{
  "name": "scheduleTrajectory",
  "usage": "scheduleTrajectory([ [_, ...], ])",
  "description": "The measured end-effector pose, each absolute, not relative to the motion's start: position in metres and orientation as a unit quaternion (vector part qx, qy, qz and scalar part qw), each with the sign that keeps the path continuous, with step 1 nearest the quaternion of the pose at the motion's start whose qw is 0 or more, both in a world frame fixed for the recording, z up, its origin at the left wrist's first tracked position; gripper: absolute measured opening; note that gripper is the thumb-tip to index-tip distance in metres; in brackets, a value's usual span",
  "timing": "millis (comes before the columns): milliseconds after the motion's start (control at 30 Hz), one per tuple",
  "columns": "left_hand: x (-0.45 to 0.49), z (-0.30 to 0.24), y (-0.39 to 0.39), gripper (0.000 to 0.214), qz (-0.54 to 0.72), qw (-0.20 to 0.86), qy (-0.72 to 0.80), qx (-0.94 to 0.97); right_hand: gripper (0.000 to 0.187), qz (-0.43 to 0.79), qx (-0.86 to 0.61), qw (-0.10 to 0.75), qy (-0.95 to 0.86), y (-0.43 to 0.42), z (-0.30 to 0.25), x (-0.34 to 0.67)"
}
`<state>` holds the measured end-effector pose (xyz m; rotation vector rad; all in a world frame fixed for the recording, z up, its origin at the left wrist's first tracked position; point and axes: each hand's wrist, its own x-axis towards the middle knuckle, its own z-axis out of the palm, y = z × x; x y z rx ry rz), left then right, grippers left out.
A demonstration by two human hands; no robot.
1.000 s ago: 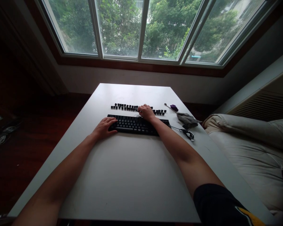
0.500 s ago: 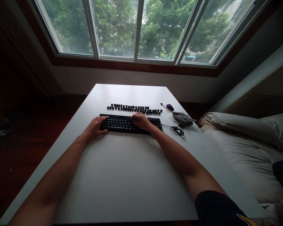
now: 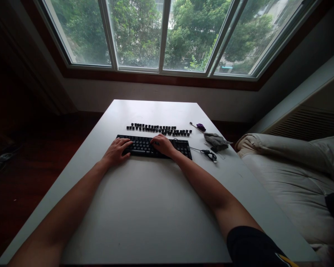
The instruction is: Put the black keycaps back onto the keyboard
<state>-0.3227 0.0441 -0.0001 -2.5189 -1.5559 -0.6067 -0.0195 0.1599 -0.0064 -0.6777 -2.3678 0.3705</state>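
Head view: The long black plastic keyboard (image 3: 141,144) lies across the white rectangular table (image 3: 144,207). Your left hand (image 3: 117,151) rests on its left end, fingers spread. Your right hand (image 3: 164,144) is over its middle, fingers drawn narrow; whether they grip anything cannot be told. Small black square keycaps (image 3: 160,130) stand off the keyboard, arranged in staggered rows beyond it; how many positions are bare is too small to tell.

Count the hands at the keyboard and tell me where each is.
2: the left hand is on the left end of the keyboard, the right hand over its middle. No others show.
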Motion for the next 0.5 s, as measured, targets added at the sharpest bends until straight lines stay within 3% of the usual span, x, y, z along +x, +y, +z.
scheduleTrajectory([
  [233,-0.3204,-0.0003,0.0438,0.057,-0.206,0.062,-0.509,-0.834,0.014,0.132,-0.256,0.326,-0.900,0.1573,-0.0057,-0.0243],
  [500,-0.3210,-0.0006,0.0429,0.058,-0.214,0.050,-0.509,-0.832,0.014,0.219,-0.317,0.341,-0.857,0.1634,-0.0073,-0.0248],
])
